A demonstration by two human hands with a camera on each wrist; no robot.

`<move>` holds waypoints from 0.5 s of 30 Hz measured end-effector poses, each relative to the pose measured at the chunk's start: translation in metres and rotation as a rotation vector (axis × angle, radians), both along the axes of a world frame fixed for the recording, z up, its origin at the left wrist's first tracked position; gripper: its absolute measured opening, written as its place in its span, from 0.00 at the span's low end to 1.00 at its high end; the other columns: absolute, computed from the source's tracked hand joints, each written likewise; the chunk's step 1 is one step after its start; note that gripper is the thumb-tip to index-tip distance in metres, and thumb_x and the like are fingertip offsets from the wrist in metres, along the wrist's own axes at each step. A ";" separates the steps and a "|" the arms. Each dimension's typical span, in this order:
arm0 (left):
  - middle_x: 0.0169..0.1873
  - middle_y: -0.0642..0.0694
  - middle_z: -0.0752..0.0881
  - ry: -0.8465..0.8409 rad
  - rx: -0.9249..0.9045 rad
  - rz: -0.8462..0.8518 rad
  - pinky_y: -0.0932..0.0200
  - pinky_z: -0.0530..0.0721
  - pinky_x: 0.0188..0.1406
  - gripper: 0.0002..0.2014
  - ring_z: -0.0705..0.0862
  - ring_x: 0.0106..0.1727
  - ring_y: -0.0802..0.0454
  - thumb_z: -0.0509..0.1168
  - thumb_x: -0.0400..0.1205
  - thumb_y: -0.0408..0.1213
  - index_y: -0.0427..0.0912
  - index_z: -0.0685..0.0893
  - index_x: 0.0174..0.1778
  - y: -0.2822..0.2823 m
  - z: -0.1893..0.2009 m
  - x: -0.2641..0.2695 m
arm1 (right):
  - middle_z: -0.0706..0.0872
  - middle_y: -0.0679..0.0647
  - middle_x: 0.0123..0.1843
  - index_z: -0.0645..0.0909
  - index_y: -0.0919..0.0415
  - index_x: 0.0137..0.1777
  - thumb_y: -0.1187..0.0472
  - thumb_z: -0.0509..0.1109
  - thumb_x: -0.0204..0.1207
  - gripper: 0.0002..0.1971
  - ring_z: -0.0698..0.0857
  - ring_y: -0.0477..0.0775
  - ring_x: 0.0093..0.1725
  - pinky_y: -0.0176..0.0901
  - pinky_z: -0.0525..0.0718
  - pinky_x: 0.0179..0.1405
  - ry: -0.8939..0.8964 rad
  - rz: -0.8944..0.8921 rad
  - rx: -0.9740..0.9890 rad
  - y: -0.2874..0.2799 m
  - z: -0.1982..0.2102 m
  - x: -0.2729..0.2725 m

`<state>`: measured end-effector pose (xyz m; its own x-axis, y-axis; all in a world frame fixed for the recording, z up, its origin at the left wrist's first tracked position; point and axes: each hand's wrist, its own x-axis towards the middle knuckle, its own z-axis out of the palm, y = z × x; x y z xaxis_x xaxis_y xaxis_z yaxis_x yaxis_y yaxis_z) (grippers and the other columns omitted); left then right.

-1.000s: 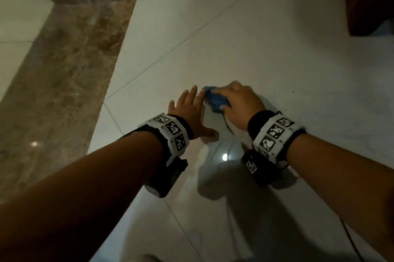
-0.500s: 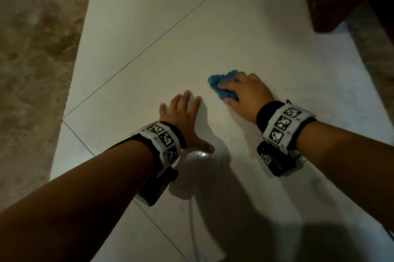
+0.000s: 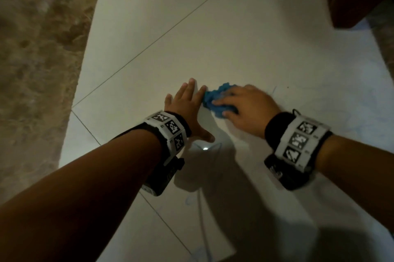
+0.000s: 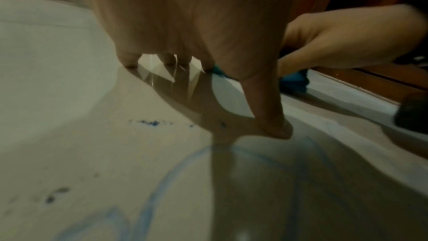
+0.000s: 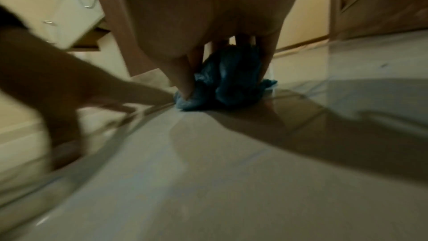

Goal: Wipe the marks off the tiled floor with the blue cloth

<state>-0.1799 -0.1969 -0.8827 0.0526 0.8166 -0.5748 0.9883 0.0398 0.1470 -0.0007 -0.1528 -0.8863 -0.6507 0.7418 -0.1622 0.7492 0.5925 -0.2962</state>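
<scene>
My right hand (image 3: 247, 106) curls its fingers (image 5: 183, 78) around the bunched blue cloth (image 3: 215, 99), pressing it onto the tiled floor (image 3: 213, 38). Just left of the cloth, my left hand (image 3: 187, 110) lies flat, fingers straight and spread. Blue marks (image 4: 162, 179) streak the floor nearer me than the cloth.

Head view looks down; both low wrist views share the floor (image 3: 213, 48)
</scene>
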 end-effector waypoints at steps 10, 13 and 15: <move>0.82 0.45 0.29 0.017 -0.019 -0.010 0.37 0.43 0.81 0.67 0.35 0.84 0.44 0.73 0.63 0.70 0.51 0.32 0.83 0.000 0.001 0.002 | 0.84 0.56 0.63 0.83 0.51 0.63 0.52 0.65 0.75 0.17 0.81 0.65 0.57 0.52 0.77 0.59 0.085 0.057 0.030 -0.023 0.004 -0.001; 0.82 0.45 0.30 0.018 -0.020 -0.012 0.37 0.43 0.81 0.67 0.35 0.84 0.44 0.73 0.63 0.70 0.51 0.32 0.83 0.000 0.000 0.000 | 0.82 0.52 0.67 0.80 0.47 0.66 0.51 0.63 0.77 0.18 0.80 0.63 0.58 0.52 0.77 0.58 0.039 0.109 0.003 -0.016 0.002 -0.002; 0.83 0.45 0.31 0.021 -0.003 -0.016 0.36 0.44 0.81 0.68 0.36 0.84 0.44 0.73 0.62 0.71 0.50 0.32 0.83 -0.001 -0.001 0.000 | 0.77 0.51 0.72 0.76 0.48 0.71 0.53 0.61 0.80 0.19 0.76 0.61 0.66 0.47 0.71 0.66 0.042 -0.054 -0.014 0.021 -0.004 0.005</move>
